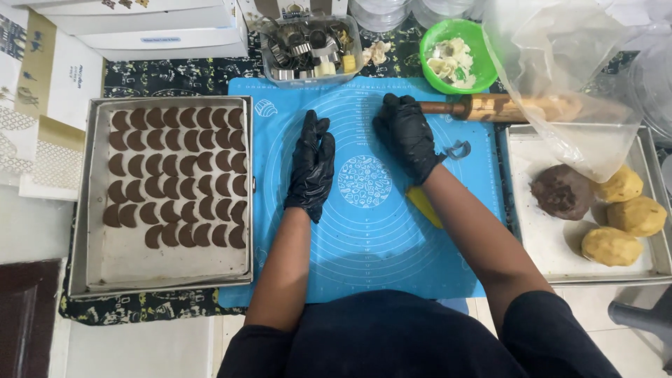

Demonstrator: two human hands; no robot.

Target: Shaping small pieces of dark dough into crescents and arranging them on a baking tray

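I see both hands in black gloves over the blue baking mat [364, 245]. My left hand [311, 166] lies flat on the mat, fingers [316, 133] stretched out together and released, grasping nothing. My right hand [407, 136] rests palm-down at the left end of the wooden rolling pin [504, 108], its fingers bent over the handle tip; from this angle I cannot tell whether they actually grip it or only press on it. The rolling pin lies crosswise along the far edge of the mat, its right end hidden under a clear plastic bag [567, 77].

Just right of my right wrist sits a small metal cookie cutter [458, 149], and a yellow scraper [425, 205] pokes out from under my forearm.

To the left, a steel baking tray [94, 210] holds rows of brown crescent-shaped cookies [175, 175] (neatly packed, filling its upper part). To the right, a second tray [546, 252] carries one dark brown dough ball [561, 190] and three yellow dough balls [623, 217]. Beyond the mat stand a clear box of metal cutters [311, 45] and a green bowl [437, 42] with pale dough scraps, all on the table with a dark patterned cloth [175, 77].
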